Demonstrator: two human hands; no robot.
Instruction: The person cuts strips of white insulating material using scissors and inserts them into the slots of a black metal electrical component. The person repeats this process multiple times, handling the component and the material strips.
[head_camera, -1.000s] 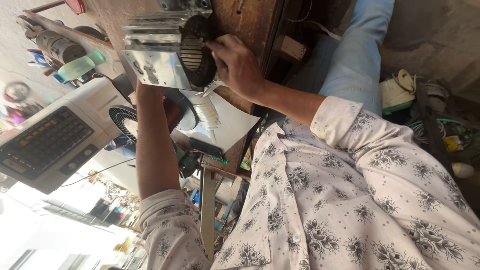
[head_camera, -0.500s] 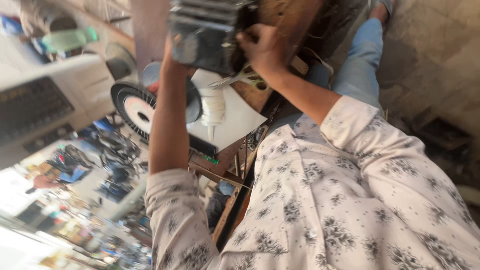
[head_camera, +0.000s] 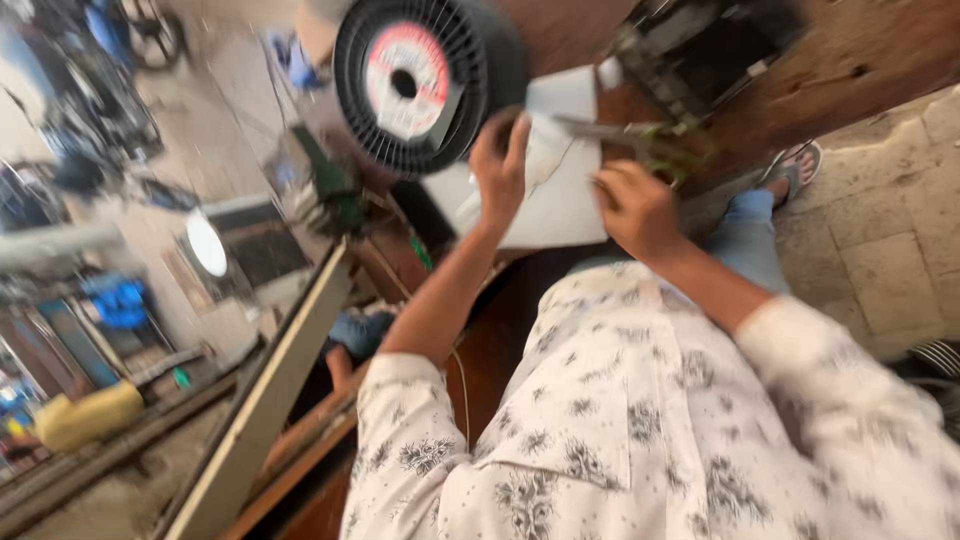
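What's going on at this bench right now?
A person in a patterned white shirt leans over a wooden bench. The left hand rests on a white sheet just below a large black spool with a red and white label. The right hand grips scissors with green handles, blades pointing over the sheet. A dark metal unit sits further back. The picture is blurred, so finer detail is unclear.

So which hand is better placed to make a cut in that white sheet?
Probably the right hand: it already holds the green-handled scissors, blades over the white sheet. The left hand grips the sheet's edge beside the black spool.
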